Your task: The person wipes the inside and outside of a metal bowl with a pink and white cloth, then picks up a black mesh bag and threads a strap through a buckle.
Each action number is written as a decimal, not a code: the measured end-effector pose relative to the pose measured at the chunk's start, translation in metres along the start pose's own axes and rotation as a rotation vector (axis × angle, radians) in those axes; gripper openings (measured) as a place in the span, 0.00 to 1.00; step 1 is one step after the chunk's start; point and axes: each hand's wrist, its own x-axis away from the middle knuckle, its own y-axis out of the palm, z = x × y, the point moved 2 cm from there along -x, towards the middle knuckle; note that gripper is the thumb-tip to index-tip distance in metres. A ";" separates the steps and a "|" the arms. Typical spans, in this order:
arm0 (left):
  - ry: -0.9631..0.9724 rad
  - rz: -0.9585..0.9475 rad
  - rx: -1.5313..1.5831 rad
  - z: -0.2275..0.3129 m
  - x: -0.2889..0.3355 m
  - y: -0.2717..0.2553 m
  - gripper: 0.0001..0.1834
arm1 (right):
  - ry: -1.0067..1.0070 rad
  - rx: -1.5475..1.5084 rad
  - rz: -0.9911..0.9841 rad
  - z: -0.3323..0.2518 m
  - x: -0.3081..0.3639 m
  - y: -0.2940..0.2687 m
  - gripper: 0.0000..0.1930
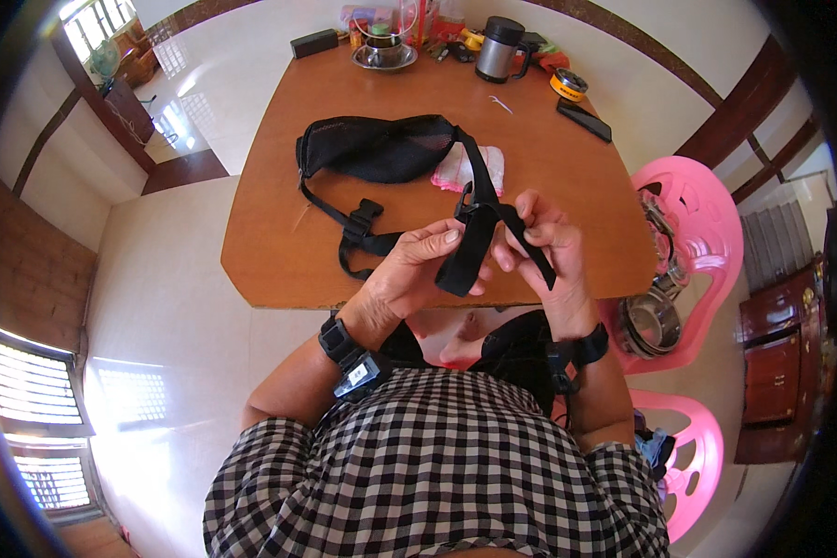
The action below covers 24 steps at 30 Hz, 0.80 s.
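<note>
Pale floor [177,270] surrounds my brown table [279,242]; on it, from the head view, lies the black pouch [372,149], beside a pink-edged cloth [479,172]. My left hand [414,265] grips its strap [472,246] between thumb and fingers; my right hand [553,246] pinches the loose end [541,264]. So far the strap is lifted and looks folded over; that end hangs unsecured. Whether the buckle [364,215] is fastened, I can't tell.

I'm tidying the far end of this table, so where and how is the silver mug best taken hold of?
Probably by the black handle of the silver mug, coming from the person's right: the mug stands upright and the handle juts out on that side. The right hand would suit, though it holds the black strap.
</note>
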 end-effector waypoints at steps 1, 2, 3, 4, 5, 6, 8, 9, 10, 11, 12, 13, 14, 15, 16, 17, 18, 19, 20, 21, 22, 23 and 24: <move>0.018 -0.005 0.018 0.001 0.000 0.002 0.24 | 0.019 0.013 -0.019 0.002 0.002 -0.002 0.12; 0.037 -0.010 0.036 0.000 -0.001 0.003 0.24 | 0.021 0.010 -0.018 0.003 0.005 -0.003 0.12; 0.034 -0.010 0.038 -0.003 -0.002 0.000 0.24 | 0.056 0.104 0.058 0.002 0.009 0.000 0.12; 0.086 0.044 0.039 -0.008 -0.003 -0.007 0.24 | 0.091 0.197 0.134 0.001 0.012 0.000 0.13; 0.137 0.097 0.040 -0.011 -0.004 -0.012 0.24 | 0.106 0.226 0.069 0.000 0.013 0.001 0.13; 0.134 0.099 0.041 -0.010 -0.003 -0.010 0.24 | 0.107 0.223 0.071 0.002 0.015 0.001 0.13; 0.162 0.229 -0.030 -0.006 0.002 -0.008 0.23 | 0.162 0.302 0.208 0.007 0.019 0.002 0.13; 0.159 0.231 -0.028 -0.006 0.002 -0.010 0.23 | 0.164 0.301 0.211 0.008 0.020 0.002 0.13; 0.166 0.231 -0.004 -0.007 0.001 -0.013 0.22 | 0.163 0.318 0.242 0.009 0.020 0.000 0.14; 0.172 0.231 0.019 -0.007 0.000 -0.015 0.21 | 0.163 0.336 0.272 0.010 0.021 -0.001 0.15; 0.170 0.233 0.021 -0.008 0.000 -0.015 0.21 | 0.165 0.335 0.274 0.010 0.021 -0.001 0.15; 0.183 0.216 0.010 -0.008 0.000 -0.016 0.20 | 0.167 0.343 0.272 0.010 0.021 -0.001 0.16; 0.196 0.199 0.000 -0.008 0.001 -0.016 0.19 | 0.169 0.351 0.270 0.010 0.021 -0.001 0.17; 0.194 0.201 0.002 -0.008 0.001 -0.016 0.19 | 0.171 0.350 0.272 0.012 0.021 -0.002 0.17; 0.194 0.201 -0.005 -0.007 0.002 -0.015 0.20 | 0.136 0.415 0.287 0.015 0.021 -0.003 0.18; 0.194 0.201 -0.013 -0.007 0.003 -0.014 0.21 | 0.100 0.481 0.301 0.016 0.021 -0.004 0.19; 0.194 0.204 -0.011 -0.004 0.005 -0.011 0.21 | 0.104 0.480 0.301 0.015 0.021 -0.003 0.19; 0.181 0.186 -0.015 -0.001 0.007 -0.006 0.22 | 0.132 0.495 0.277 0.014 0.022 -0.001 0.19; 0.168 0.168 -0.019 0.000 0.009 -0.004 0.23 | 0.160 0.510 0.254 0.013 0.022 0.002 0.19; 0.169 0.170 -0.018 0.000 0.010 -0.004 0.23 | 0.162 0.510 0.253 0.013 0.022 0.004 0.19; 0.171 0.175 -0.020 0.000 0.010 -0.005 0.24 | 0.159 0.536 0.249 0.013 0.022 0.006 0.19; 0.174 0.179 -0.022 -0.001 0.011 -0.005 0.25 | 0.156 0.562 0.245 0.013 0.022 0.007 0.19; 0.173 0.180 -0.021 -0.002 0.011 -0.006 0.25 | 0.157 0.561 0.245 0.014 0.023 0.005 0.19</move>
